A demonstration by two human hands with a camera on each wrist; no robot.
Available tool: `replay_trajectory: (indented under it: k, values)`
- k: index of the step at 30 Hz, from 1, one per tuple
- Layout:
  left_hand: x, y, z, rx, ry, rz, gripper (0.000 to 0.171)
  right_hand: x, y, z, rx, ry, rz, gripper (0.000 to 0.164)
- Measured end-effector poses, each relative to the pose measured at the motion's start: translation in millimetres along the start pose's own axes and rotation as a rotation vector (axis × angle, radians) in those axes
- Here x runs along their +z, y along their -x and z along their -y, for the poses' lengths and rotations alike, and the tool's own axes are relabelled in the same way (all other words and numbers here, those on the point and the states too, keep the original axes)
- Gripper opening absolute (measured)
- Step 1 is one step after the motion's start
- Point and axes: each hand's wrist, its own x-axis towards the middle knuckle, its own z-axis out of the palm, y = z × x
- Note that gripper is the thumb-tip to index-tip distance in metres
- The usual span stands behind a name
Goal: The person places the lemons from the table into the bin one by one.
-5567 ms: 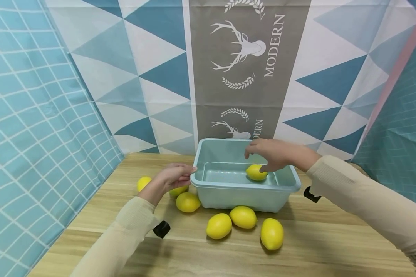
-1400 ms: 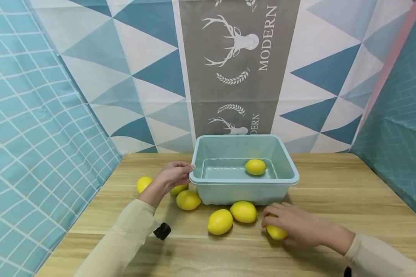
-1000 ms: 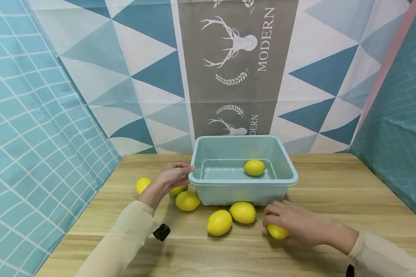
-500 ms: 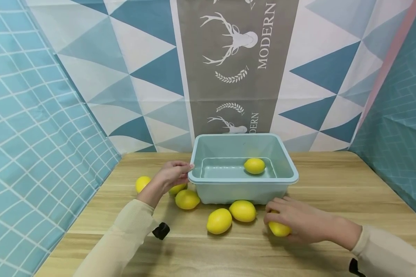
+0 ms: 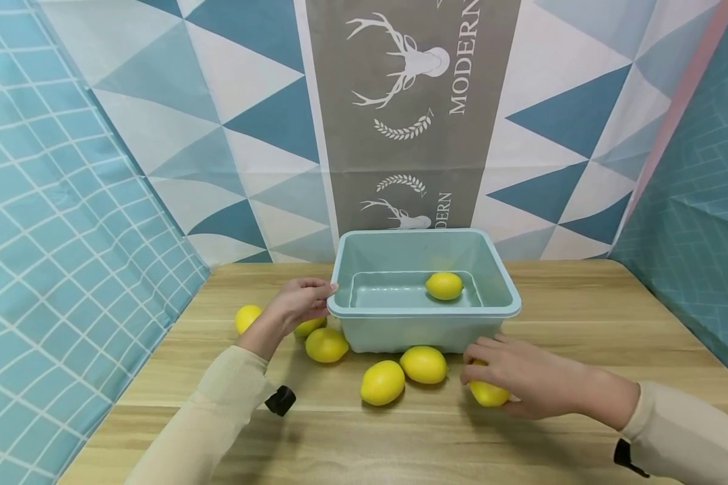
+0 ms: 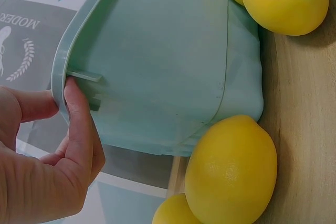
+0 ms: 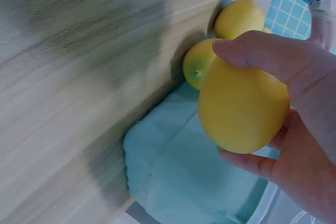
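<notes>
A pale blue-green plastic bin (image 5: pixel 418 330) stands near the back of the wooden table, one lemon (image 5: pixel 444 286) lying inside it. My left hand (image 5: pixel 297 301) pinches the bin's left rim; in the left wrist view the thumb is on one side of the rim and the fingers (image 6: pixel 79 108) curl under the other. At the bin's front right, my right hand (image 5: pixel 516 377) grips a lemon (image 5: pixel 489 393), thumb and fingers around it, as the right wrist view shows from close by. Two lemons, one nearer (image 5: pixel 382 382) and one by the bin wall (image 5: pixel 423 364), lie to its left.
Several more lemons lie left of the bin, including one at its corner (image 5: pixel 327 345) and one farther left (image 5: pixel 248 318), partly behind my left wrist. A patterned cloth (image 5: pixel 400 135) hangs behind the bin, and tiled cloths flank both sides of the table (image 5: pixel 340 444).
Earlier my right hand was inside the bin at the lemon there; it has since come out and taken hold of the front right lemon, shifting it slightly right. My left hand stays on the rim.
</notes>
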Motion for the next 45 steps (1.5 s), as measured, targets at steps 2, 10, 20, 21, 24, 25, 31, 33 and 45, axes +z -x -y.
replay_trajectory:
  k: [2,10,20,21,24,25,31,33,45]
  values:
    - [0.1,-0.1,0.4,0.004,0.005,0.004,0.041,-3.3,0.0,1.2,0.005,-0.003,0.015,0.055]
    - [-0.8,0.3,0.9,0.007,0.010,0.011,0.041,-17.1,-1.0,5.3,0.019,-0.011,0.046,0.054]
    - [-1.2,0.5,0.0,0.006,0.005,0.000,0.041,-43.8,-9.3,5.9,0.040,0.075,-0.019,0.053]
    - [-1.0,0.8,-0.1,0.004,0.005,-0.001,0.041,-45.8,-10.1,5.6,0.036,0.089,-0.029,0.053]
    - [-0.6,1.2,-0.2,0.002,0.003,-0.007,0.041,-51.2,-12.2,5.4,0.031,0.116,-0.041,0.055]
    - [-0.5,1.0,-0.3,0.002,0.004,-0.007,0.041,-52.7,-12.9,5.7,0.029,0.125,-0.042,0.055]
    - [-0.1,0.7,-1.3,0.002,0.003,-0.013,0.039,-58.1,-16.3,8.2,0.019,0.145,-0.047,0.057]
    - [0.0,0.7,-1.5,0.003,0.004,-0.014,0.038,-59.0,-17.1,8.9,0.019,0.144,-0.047,0.058]
    - [0.3,1.8,0.2,0.000,0.023,-0.010,0.035,-63.2,-23.3,7.6,-0.006,0.145,-0.113,0.061]
